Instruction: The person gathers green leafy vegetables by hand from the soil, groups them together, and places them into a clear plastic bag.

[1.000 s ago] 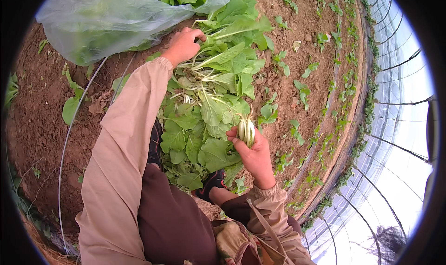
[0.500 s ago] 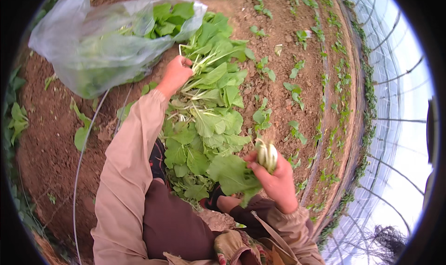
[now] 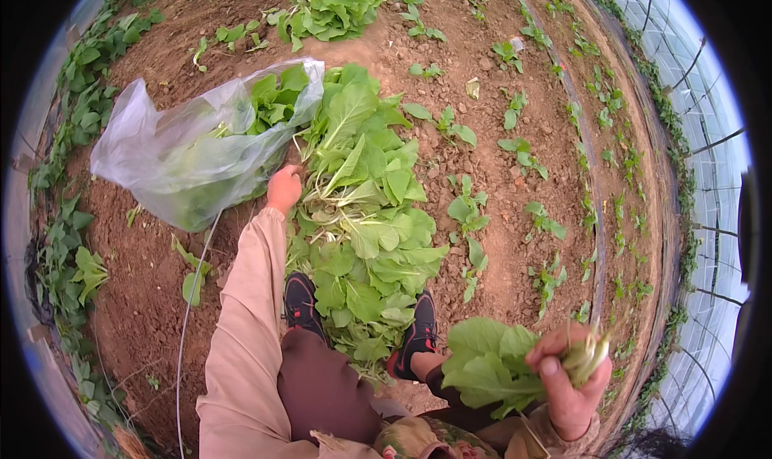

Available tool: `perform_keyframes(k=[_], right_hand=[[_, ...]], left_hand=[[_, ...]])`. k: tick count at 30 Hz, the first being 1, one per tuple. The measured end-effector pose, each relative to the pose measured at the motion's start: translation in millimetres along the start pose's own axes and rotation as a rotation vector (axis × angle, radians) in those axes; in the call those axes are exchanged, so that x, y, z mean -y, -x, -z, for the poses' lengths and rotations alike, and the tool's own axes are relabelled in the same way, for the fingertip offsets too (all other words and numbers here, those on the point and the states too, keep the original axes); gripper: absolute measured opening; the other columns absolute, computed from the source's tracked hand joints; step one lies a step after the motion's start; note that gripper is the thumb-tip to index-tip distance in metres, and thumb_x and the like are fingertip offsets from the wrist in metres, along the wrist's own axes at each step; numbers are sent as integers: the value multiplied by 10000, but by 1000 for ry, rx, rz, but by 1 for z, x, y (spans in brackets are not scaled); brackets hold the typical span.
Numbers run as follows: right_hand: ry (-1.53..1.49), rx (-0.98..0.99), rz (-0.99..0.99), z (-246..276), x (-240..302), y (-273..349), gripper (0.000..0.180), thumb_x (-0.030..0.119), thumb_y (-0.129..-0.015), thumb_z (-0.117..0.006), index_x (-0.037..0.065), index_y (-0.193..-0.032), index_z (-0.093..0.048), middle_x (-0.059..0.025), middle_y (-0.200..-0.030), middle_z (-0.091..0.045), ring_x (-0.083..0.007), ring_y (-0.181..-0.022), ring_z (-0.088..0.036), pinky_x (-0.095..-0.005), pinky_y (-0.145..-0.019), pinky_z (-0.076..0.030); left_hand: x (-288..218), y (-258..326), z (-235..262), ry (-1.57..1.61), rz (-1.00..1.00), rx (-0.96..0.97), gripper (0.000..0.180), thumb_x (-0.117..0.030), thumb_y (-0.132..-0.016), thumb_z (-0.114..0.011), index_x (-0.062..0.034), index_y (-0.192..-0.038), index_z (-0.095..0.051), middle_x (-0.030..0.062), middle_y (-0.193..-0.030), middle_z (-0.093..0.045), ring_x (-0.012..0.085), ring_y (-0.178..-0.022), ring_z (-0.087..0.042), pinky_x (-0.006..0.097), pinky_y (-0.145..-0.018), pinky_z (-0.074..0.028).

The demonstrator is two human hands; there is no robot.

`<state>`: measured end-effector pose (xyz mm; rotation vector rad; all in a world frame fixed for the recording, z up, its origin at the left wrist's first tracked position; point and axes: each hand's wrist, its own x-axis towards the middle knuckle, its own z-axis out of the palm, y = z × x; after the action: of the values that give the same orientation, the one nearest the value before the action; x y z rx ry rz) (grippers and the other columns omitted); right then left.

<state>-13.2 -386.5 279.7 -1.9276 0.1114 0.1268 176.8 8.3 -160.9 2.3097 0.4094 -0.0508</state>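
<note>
My right hand (image 3: pixel 569 384), at the lower right, is closed round a bunch of leafy greens (image 3: pixel 490 362). Their pale stem ends stick out past my fingers, and the broad leaves hang to the left. My left hand (image 3: pixel 284 189) reaches forward to the stem side of a long pile of picked greens (image 3: pixel 366 226) on the soil. Its fingers are curled at the stems, and what lies in them is hidden. Just beyond that hand lies a clear plastic bag (image 3: pixel 161 165) with greens inside, its mouth toward the pile.
My shoes (image 3: pixel 418 330) stand on either side of the pile's near end. Another heap of greens (image 3: pixel 334 8) lies at the far side. Rows of seedlings (image 3: pixel 466 209) grow on the right. A thin pale line (image 3: pixel 190 330) crosses the soil at left. Greenhouse film (image 3: pixel 720 193) curves along the right.
My right hand has moved right and nearer my body with its bunch. The left hand stays by the pile's stems. The view has shifted, so more ground shows at the far side.
</note>
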Motion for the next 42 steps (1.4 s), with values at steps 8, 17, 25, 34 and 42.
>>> perform_keyframes(k=[8, 17, 25, 34, 42], right_hand=[[256, 133, 9, 7, 1, -5, 223, 244, -882, -690, 36, -949, -644, -138, -835, -678, -277, -744, -628, -362, -660, -491], [232, 142, 233, 9, 3, 8, 210, 108, -784, -788, 41, -929, -651, -45, -729, -626, -119, -591, -598, -262, -519, -449], [-52, -10, 233, 9, 17, 9, 227, 132, -804, -764, 20, -910, -598, -63, -703, -569, -135, -620, -515, -305, -588, -443], [-32, 1, 509, -3, 7, -4, 294, 119, -722, -743, 5, -956, -605, -165, -852, -619, -335, -829, -594, -409, -751, -475], [-181, 389, 289, -9, -4, -12, 383, 144, -695, -815, 10, -995, -618, -69, -882, -647, -159, -819, -603, -310, -762, -483]], left_hand=[[-65, 12, 1, -234, -50, 115, 201, -236, -869, -623, -71, -948, -707, 176, -973, -682, 359, -922, -643, 445, -803, -490], [-176, 4, 148, 376, -161, 213, 215, -220, -932, -558, -52, -811, -612, 7, -818, -612, 123, -769, -620, 254, -712, -482], [-248, 76, 225, 420, -124, 226, 261, -249, -977, -478, -38, -994, -630, 44, -932, -649, 150, -858, -636, 304, -761, -501], [-338, 217, 259, 528, -632, 554, 195, -179, -847, -565, 1, -775, -581, 100, -955, -597, 179, -882, -544, 304, -794, -434], [-379, 269, 233, 434, -802, 605, 133, -118, -825, -608, 3, -781, -576, 64, -895, -564, 137, -818, -499, 282, -720, -399]])
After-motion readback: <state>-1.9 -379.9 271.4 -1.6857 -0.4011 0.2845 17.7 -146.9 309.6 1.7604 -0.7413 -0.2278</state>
